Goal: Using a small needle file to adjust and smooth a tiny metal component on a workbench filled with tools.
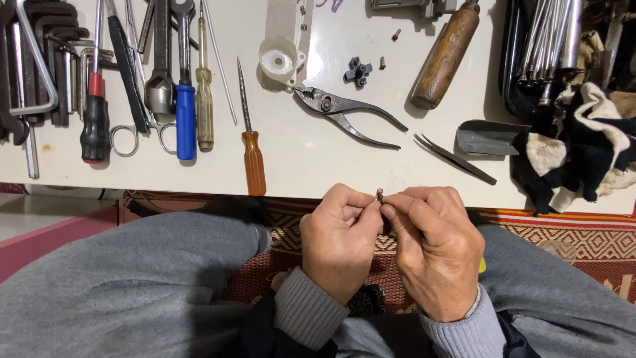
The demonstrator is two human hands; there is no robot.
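My left hand (338, 235) and my right hand (434, 245) meet just below the front edge of the white table (298, 156), above my lap. Between the fingertips of both hands sits a tiny dark metal part (379, 194), like a small screw or pin. Both hands pinch it, fingers curled. Grey sleeves cover both wrists. On the table directly beyond the hands lie slip-joint pliers (341, 111), an orange-handled screwdriver (252, 156) and dark tweezers (454, 158).
Along the left of the table lie hex keys (46, 59), a red-and-black screwdriver (95, 119), scissors (132, 136), a blue-handled tool (185, 119) and a yellow screwdriver (205, 109). A white plastic part (281, 56), a wooden handle (445, 56), a black-and-white rag (576, 142) and a patterned rug (563, 235) are also here.
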